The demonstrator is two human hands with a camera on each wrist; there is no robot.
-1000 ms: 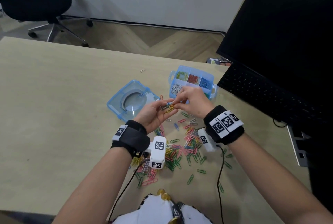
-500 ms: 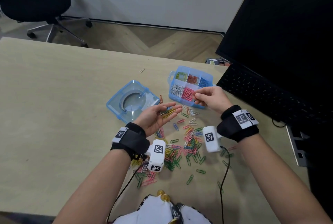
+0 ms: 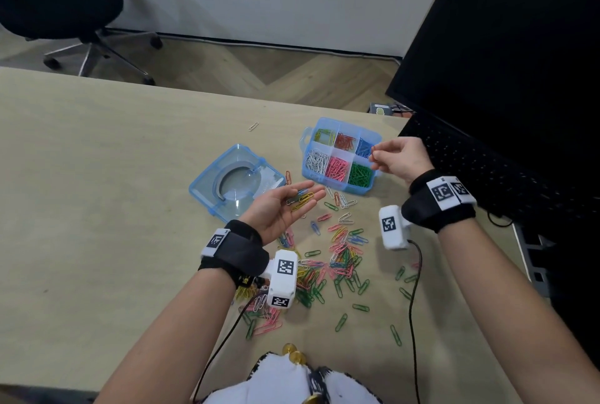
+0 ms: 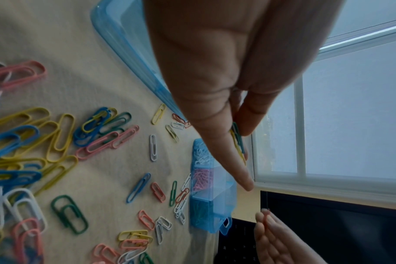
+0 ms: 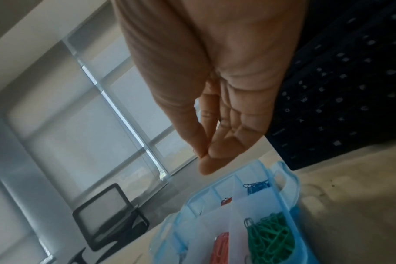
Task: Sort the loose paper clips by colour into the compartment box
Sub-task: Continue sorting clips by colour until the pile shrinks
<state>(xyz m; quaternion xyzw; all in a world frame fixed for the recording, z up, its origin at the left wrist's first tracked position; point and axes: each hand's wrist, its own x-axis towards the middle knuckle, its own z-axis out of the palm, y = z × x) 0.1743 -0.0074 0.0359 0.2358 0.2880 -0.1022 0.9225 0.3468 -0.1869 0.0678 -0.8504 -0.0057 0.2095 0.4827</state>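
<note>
Blue compartment box (image 3: 337, 181) sits open on the bench (image 3: 97, 176), six cells: yellow, red, blue along the far row; white, pink, green along the near row. Right hand (image 3: 401, 158) hovers at the box's right edge, over the blue/green cells, thumb and forefinger pinching one thin clip; the right wrist view shows a reddish sliver between the fingertips (image 5: 203, 153), colour not certain. Left hand (image 3: 284, 207) lies palm up, fingers straight and relaxed, just in front of the box and to its left, carrying a small batch of clips (image 3: 300, 200) on the fingers: yellow, blue, one dark green. In the left wrist view the thumb rests against those clips.

Loose clip pile (image 3: 337, 254) spreads on the bench between the two forearms, mixed colours, thickest near the left wrist camera. A few strays lie right against the box's near wall. One single clip (image 3: 253, 126) sits well apart, beyond the lid.

Box lid (image 3: 235, 182) lies flat, left of the box, just behind the left hand. Black keyboard (image 3: 487, 163) borders the box's right side, close to the right hand; monitor (image 3: 519, 46) behind it. Bench's left half is open surface. Far bench edge runs just behind the box. Wrist camera cables (image 3: 412, 306) trail back across the near bench.
</note>
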